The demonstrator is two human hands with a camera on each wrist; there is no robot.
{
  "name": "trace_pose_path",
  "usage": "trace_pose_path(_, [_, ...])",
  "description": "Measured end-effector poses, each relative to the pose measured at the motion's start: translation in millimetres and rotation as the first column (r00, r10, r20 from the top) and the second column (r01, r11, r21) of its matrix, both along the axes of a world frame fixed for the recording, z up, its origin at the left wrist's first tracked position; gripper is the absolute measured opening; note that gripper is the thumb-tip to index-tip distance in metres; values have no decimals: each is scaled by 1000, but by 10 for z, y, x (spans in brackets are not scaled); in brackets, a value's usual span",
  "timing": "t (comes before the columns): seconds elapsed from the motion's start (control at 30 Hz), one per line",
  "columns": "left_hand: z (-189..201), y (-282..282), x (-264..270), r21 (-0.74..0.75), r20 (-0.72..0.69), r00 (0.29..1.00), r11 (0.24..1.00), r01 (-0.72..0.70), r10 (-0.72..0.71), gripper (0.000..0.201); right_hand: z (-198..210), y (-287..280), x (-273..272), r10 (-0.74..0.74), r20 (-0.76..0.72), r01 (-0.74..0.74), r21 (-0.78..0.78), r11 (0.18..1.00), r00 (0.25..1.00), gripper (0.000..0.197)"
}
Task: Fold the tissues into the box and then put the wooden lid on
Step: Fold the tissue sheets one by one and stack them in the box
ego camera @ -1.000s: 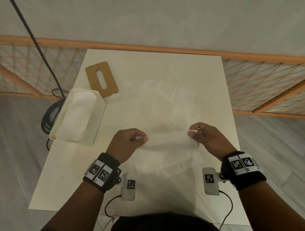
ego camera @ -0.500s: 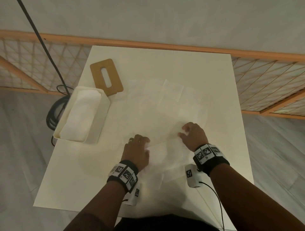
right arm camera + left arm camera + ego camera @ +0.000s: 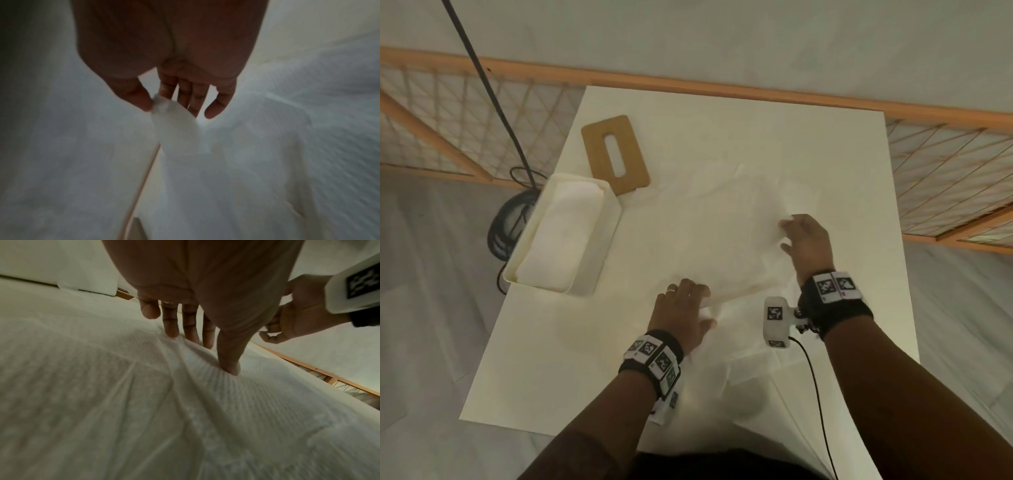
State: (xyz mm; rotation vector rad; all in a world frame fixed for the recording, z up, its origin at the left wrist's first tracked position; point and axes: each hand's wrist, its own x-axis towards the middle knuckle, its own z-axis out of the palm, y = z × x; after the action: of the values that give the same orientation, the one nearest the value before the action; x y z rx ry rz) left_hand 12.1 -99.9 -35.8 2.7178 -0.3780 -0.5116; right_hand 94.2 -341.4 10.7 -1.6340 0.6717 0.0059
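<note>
Nearby, tissue point(image 3: 726, 240) within table point(image 3: 551, 377) edges.

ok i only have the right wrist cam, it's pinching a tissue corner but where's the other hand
Observer: The left hand lies on the near edge of what looks like the same tissue, fingers straight, pressing it to the table.
Operator: is the box anywhere close
Observer: The box stands at the table's left edge, apart from both hands, open, with a folded stack inside.
Operator: and the lid
Observer: The wooden lid lies flat on the table just beyond the box, not on it.
</note>
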Motion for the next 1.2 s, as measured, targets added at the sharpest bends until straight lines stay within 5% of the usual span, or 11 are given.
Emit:
trace_pose_path(0.1, [34,-12,50,29,-40,999,999,15,-14,49,310,-163,-154,-78,123,32,338,941,989,4])
trace_pose_path(0.23, [231,-100,209,11,-10,999,999,-40,40,40,563,-322,-259,43,163,-91,299,950,986,30])
trace_pose_path(0.3, [362,-208,289,-131,124,986,987,-96,112,31,620,-349,-269,85,121,-112,231,966,989,47])
trace_pose_path(0.47, [743,-501,611,-641,112,976,764,-74,188,54,808,-450,-400,97,80,-120,367,923,992,24])
trace_pose_path(0.63, [1245,-570,975,-735,-181,953,678,32,-241,93,1101,-481,-491,407,62,-379,512,771,912,38])
trace_pose_path(0.73, [1294,-531,994,-718,-557,769,648,-255,-315,75,1126,-450,-517,364,60,-327,594,735,929,46])
trace_pose_path(0.8, [1213,-479,908,-693,-615,756,612,-382,-224,50,1064,-460,-577,271,19,-217,653,726,962,47])
trace_pose_path(0.87, [1077,-393,779,-695,-644,761,472,-543,-74,44,942,-484,-655,244,-72,-123,707,696,967,82])
trace_pose_path(0.97, [871,-275,589,-679,-681,724,272,-682,115,51,802,-426,-816,281,-143,-90,732,675,949,99])
trace_pose_path(1.13, [729,-115,418,-671,-672,721,272,-690,170,50,579,-273,-836,320,-96,-218,547,808,943,37])
trace_pose_path(1.2, [741,-49,405,-663,-692,709,268,-699,137,40,561,-274,-784,315,-96,-241,453,859,944,32])
